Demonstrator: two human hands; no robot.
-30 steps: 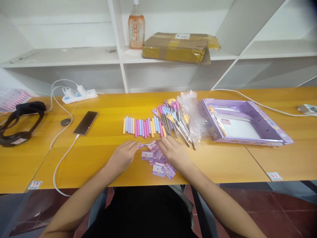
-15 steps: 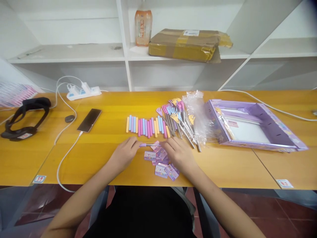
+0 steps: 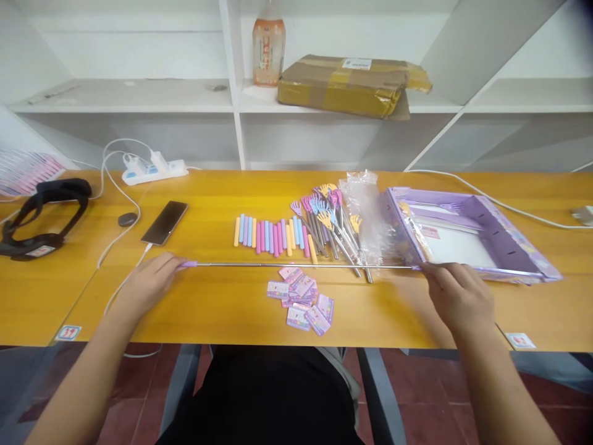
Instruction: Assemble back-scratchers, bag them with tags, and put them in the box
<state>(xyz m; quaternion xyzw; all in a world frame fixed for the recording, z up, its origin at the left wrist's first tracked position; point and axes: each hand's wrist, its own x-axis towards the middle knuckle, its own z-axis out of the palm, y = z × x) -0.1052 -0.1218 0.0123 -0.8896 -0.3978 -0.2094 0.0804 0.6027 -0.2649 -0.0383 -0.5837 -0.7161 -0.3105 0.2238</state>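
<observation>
A telescopic back scratcher is stretched out long between my hands, its thin metal rod running across the table. My left hand is closed on its purple end at the left. At the right end, my right hand grips the other purple end, mostly covered by my fingers. Behind the rod lies a row of pastel handle tubes. Beside them is a pile of hand-shaped back scratcher heads on metal rods. Small printed cards lie scattered in front of the rod.
Clear plastic bags lie beside a purple display box at the right. To the left are a phone on a charging cable, a power strip and a black head strap. A taped carton and a bottle stand on the shelf.
My hands have moved far apart, left hand leftward and right hand rightward. The back scratcher between them has gone from short to fully drawn out.
</observation>
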